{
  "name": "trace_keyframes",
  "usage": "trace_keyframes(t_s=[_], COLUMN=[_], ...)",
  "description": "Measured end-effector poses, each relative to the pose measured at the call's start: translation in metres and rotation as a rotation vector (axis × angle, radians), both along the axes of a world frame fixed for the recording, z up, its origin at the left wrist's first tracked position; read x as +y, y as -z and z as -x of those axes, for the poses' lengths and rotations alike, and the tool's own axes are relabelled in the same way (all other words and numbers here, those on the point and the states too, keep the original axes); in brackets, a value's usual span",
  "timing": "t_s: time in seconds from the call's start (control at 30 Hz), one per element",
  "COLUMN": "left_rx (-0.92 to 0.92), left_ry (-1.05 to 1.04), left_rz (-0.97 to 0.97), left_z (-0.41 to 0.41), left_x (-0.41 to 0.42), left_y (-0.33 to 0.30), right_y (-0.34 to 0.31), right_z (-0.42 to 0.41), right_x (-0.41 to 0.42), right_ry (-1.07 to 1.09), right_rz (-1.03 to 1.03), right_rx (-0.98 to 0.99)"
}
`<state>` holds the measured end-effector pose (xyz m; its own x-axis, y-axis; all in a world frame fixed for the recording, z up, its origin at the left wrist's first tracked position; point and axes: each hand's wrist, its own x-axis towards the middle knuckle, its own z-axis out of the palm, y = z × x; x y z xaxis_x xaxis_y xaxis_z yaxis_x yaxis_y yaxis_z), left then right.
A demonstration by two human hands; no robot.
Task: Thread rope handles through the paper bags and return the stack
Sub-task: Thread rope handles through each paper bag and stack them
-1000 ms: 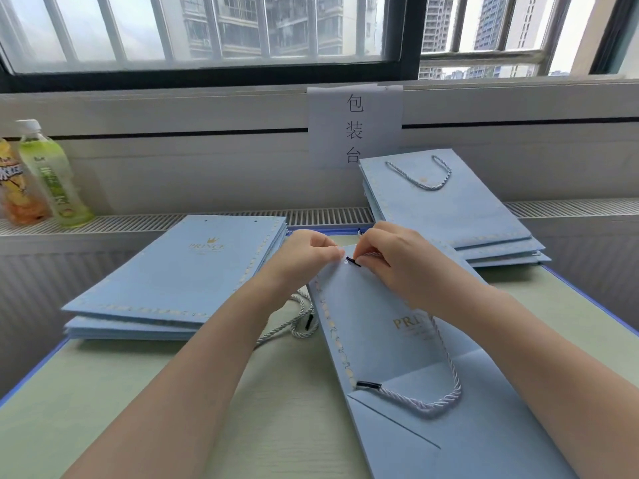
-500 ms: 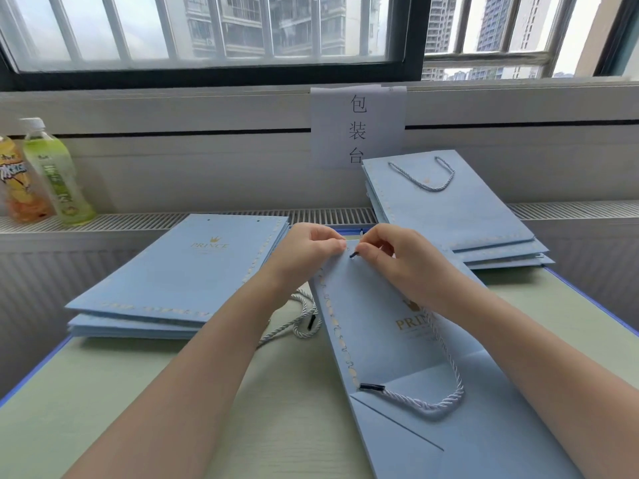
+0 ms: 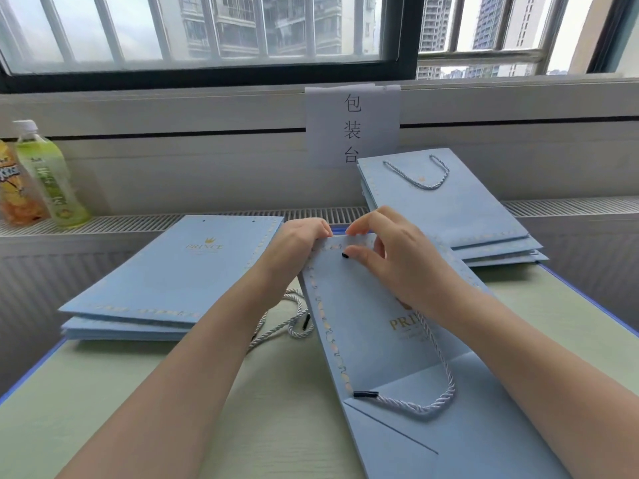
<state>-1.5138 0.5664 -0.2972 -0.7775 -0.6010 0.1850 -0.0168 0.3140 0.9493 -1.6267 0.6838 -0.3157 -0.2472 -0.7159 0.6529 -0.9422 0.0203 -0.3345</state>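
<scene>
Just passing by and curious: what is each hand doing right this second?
Left hand: holds the top edge of the blue paper bag.
Right hand: fingers at the black rope tip by the bag's hole; grip unclear.

Two bottles (image 3: 52,174), taped paper sign (image 3: 352,126)

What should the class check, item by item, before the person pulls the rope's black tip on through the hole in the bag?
1. Bag lies flat on the table: ok.
2. Left hand holds the bag's top edge: ok.
3. Black tip sits at the hole, by the right hand fingertips: ok.
4. Tip already through the hole: cannot tell.
5. Rope lies loose on the bag, with no tangle, its other tip free: ok.
6. Spare rope lies left of the bag, within reach: ok.
</scene>
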Motion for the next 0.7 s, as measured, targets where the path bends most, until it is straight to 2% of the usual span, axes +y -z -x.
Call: trace_keyframes(t_s=[0.13, 0.53, 0.7], left_rx=[0.048, 0.041, 0.072], left_ry=[0.052, 0.12, 0.122], left_rz=[-0.001, 0.051, 0.008], left_z=[-0.0024, -0.0002, -0.0003], left_x=[-0.0007, 0.002, 0.0007], left_y=[0.0024, 0.0048, 0.0075], right_y=[-0.0057, -0.0085, -0.0086], right_z=[-0.002, -0.0058, -0.0062], right_x=[0.002, 0.0044, 0.0047], right_ry=[-0.04, -0.092, -0.083], right_rz=[0.002, -0.033, -0.045], right_rx=[-0.016, -0.328, -0.342])
